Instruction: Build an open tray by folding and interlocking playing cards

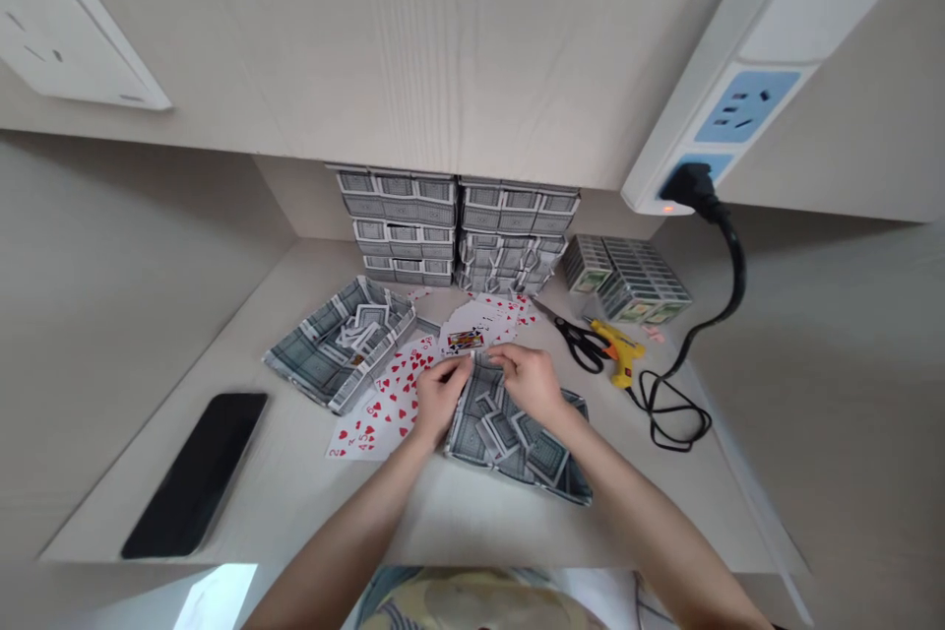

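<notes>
A shallow tray made of grey-backed playing cards (487, 461) lies in front of me, with several folded card pieces (509, 435) loose inside it. My left hand (441, 396) pinches the far left corner of this tray, fingers closed on its edge. Just to the right, my right hand (530, 380) has its fingertips closed together at the far rim; the exact spot they grip is partly hidden. Face-up heart cards (391, 404) are spread beside my left hand. Beyond both hands lies a pile of other face-up cards (483, 320).
A second card tray (302, 369) stands left, a black phone (198, 472) nearer. Stacked card boxes (406, 217) line the back. To the right are black-handled scissors (583, 346), a yellow glue gun (624, 354) with its cord, and boxed decks (642, 276). A power strip (738, 89) hangs above.
</notes>
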Available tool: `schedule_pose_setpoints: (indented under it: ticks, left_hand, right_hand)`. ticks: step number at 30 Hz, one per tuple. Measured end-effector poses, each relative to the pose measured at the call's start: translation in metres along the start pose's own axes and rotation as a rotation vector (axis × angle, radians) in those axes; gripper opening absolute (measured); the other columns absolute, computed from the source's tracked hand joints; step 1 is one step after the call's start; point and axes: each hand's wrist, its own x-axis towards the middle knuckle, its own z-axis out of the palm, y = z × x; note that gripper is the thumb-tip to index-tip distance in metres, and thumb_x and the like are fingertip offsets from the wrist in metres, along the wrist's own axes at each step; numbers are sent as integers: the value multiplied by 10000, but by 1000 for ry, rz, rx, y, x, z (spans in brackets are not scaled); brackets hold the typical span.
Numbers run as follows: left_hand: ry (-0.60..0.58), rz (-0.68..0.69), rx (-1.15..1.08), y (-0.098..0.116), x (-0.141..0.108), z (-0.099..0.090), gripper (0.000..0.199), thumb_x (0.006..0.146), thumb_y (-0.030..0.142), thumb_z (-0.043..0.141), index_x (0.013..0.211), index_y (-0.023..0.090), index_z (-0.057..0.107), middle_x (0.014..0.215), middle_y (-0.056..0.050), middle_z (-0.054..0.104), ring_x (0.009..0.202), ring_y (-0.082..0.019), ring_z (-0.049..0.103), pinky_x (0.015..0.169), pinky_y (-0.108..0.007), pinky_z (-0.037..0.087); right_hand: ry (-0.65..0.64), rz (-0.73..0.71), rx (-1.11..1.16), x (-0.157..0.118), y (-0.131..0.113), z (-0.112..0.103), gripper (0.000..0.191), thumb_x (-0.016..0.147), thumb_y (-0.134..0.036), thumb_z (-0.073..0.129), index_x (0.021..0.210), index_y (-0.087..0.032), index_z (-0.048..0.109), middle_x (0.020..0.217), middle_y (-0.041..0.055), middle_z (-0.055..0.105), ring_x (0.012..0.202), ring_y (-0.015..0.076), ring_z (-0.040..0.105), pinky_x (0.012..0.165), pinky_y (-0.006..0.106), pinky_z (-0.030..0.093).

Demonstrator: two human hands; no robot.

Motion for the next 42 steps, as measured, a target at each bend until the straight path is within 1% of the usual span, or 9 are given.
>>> schedule_pose_setpoints:
  ticks: [3,7,12,17,23,29,33,38,42]
  left_hand:
    - [18,-12,16,1,-2,1,259,714,362,567,794,147,689,833,-34,694,788,-186,624,730,-281,479]
    - [42,-13,32,2,-4,2,272,717,371,564,803,146,691,841,-30,694,793,-189,624,727,-280,481]
    - [34,26,41,2,-4,1,276,721,367,564,847,155,688,875,-35,690,807,-184,625,768,-286,476]
    - [27,34,68,4,-4,-1,313,722,370,562,895,138,681,901,-45,685,834,-195,624,790,-295,472]
    - [29,33,86,5,-6,-1,308,737,364,546,899,140,682,915,-42,681,841,-196,623,784,-283,474]
    - [7,88,106,2,-5,-1,292,757,346,524,894,142,683,906,-39,683,805,-183,625,766,-278,479]
    - [10,140,115,2,-2,-2,265,750,325,536,869,143,686,905,-50,681,814,-173,622,790,-277,469]
    - [2,154,96,1,0,-3,254,745,327,541,867,156,684,897,-53,682,818,-171,622,789,-283,472]
    - [0,138,109,1,-1,-5,256,747,330,541,862,151,683,894,-51,685,813,-176,627,781,-288,477]
  right_hand:
    - [3,-6,25,0,1,2,354,748,-51,388,918,-214,652,860,5,689,820,125,628,747,228,458]
    - [67,-28,63,-2,2,9,349,740,-47,379,903,-192,651,852,11,689,812,116,629,740,215,464]
    - [143,-45,86,-5,4,14,324,753,-82,383,886,-193,656,871,13,687,821,124,627,774,233,465]
    - [197,-95,143,-4,9,18,329,733,-82,392,859,-211,667,817,9,692,776,145,640,727,260,491]
    - [208,-94,205,0,15,22,332,712,-67,392,833,-208,668,786,13,694,749,150,648,695,265,505]
    - [219,-83,211,-2,12,23,301,732,-85,404,824,-201,666,785,14,695,749,150,646,709,269,501]
    - [187,-90,220,-3,11,18,273,749,-114,432,836,-208,673,819,12,694,759,150,641,737,273,491]
    - [54,-55,281,4,13,3,188,748,-184,514,805,-218,690,823,8,698,756,153,641,728,264,487]
    - [-48,-94,156,10,6,-11,159,733,-193,558,805,-221,696,814,11,699,746,153,636,722,255,474]
